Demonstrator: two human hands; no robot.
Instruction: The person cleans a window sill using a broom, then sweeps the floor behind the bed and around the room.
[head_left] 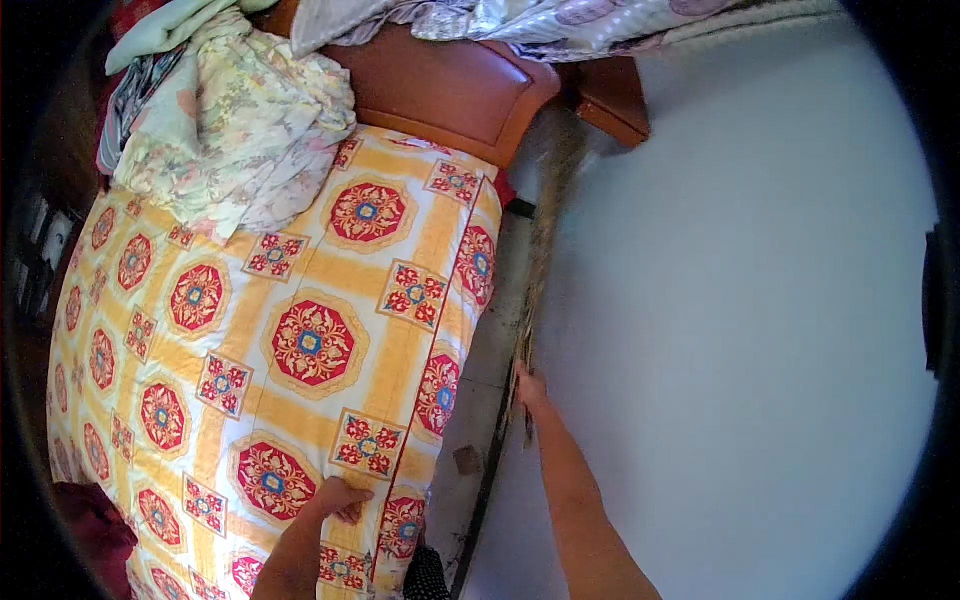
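Observation:
My right hand (531,386) is closed around the near end of a long straw broom (546,225). The broom stretches away from me along the narrow gap between the bed and the wall, its far end close to the headboard. My left hand (345,497), fingers loosely curled in and holding nothing I can see, is over the near right side of the bed. Beneath it lies a yellow and white bedsheet (310,342) with red medallions. Whether that hand touches the sheet I cannot tell.
A pale wall (740,330) rises on the right. A brown headboard (440,85) closes the bed's far end, with a crumpled floral cloth (240,130) beside it. Patterned fabric (600,25) hangs at the top. A small tile-like patch (467,460) shows on the floor strip.

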